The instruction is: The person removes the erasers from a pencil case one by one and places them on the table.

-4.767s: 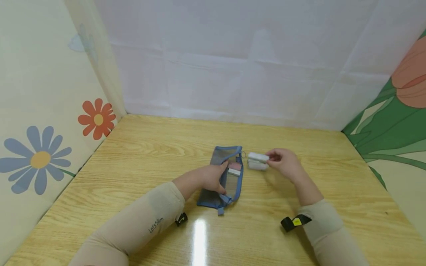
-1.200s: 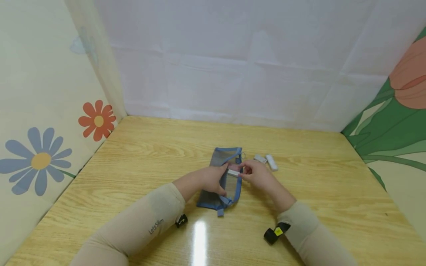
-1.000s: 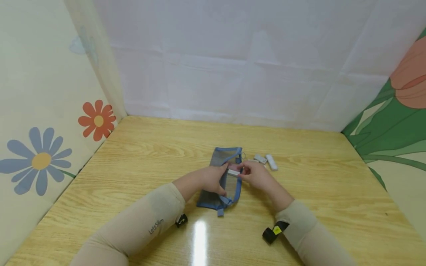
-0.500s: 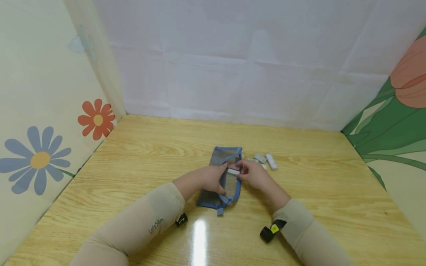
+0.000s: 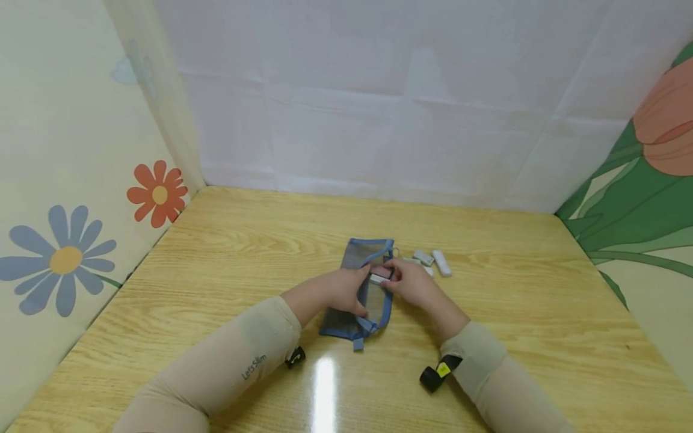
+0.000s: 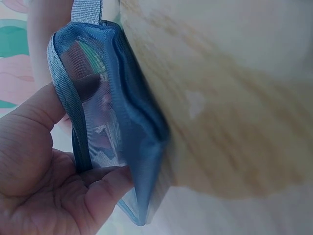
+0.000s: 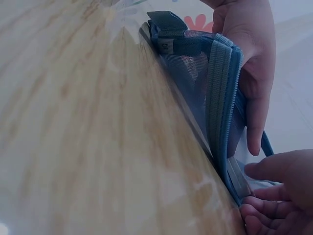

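My left hand [image 5: 341, 291] grips the blue mesh zip pouch [image 5: 361, 288] flat on the wooden table [image 5: 227, 252], holding its mouth open. My right hand [image 5: 411, 282] pinches a small white-and-pink block [image 5: 380, 276] at that opening; my fingers hide most of it. Beyond lie two small white blocks [image 5: 434, 261], their details unclear.

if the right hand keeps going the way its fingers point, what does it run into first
Most likely the small pale item at the open edge of the blue mesh pouch, which the right hand already touches; beyond it lies the left hand.
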Motion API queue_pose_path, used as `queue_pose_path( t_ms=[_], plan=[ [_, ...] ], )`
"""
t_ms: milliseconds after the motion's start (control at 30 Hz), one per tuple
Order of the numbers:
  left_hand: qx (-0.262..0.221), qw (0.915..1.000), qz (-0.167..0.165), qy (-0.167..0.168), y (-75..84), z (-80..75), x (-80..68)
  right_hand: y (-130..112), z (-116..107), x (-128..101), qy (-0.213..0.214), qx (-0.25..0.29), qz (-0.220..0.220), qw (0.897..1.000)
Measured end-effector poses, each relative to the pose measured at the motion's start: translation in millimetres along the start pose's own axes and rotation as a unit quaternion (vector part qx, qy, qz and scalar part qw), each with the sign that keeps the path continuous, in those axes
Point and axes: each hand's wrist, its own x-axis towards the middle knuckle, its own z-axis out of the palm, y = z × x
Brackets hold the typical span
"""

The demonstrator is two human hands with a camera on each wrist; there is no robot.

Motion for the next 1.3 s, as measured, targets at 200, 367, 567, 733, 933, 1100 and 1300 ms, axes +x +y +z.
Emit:
queue_pose_path(
  t_ms=[200,367,567,733,933,1100,1300],
  plan=[
    [-0.002,1.0,-0.001,-0.004,-0.5,0.2,0.4,-2.5,0.4,0.6,-0.007,-0.005,0.031,0.999],
    [-0.005,1.0,-0.003,-0.007,-0.6,-0.2,0.7,-4.3,0.0,0.3,-0.001,-0.006,0.031,1.0],
    [-0.003,1.0,0.003,-0.007,-1.0,-0.5,0.4,-4.9,-0.6,0.5,0.018,0.001,0.014,1.0],
    [-0.006,0.9999,0.002,-0.01,-1.7,-0.4,0.9,-4.9,0.3,0.9,0.049,-0.008,-0.022,0.999],
    [-0.01,0.9999,0.003,-0.007,-2.0,-0.5,1.4,-4.7,2.0,0.6,0.068,-0.021,-0.035,0.997],
    [-0.006,0.9999,0.005,-0.008,-2.2,-0.5,1.2,-5.2,3.1,0.9,0.065,-0.02,-0.036,0.997],
    [-0.008,0.9999,0.001,-0.01,-0.7,-1.3,-0.3,-5.0,-0.5,-0.8,0.065,-0.004,-0.013,0.998]
  ],
)
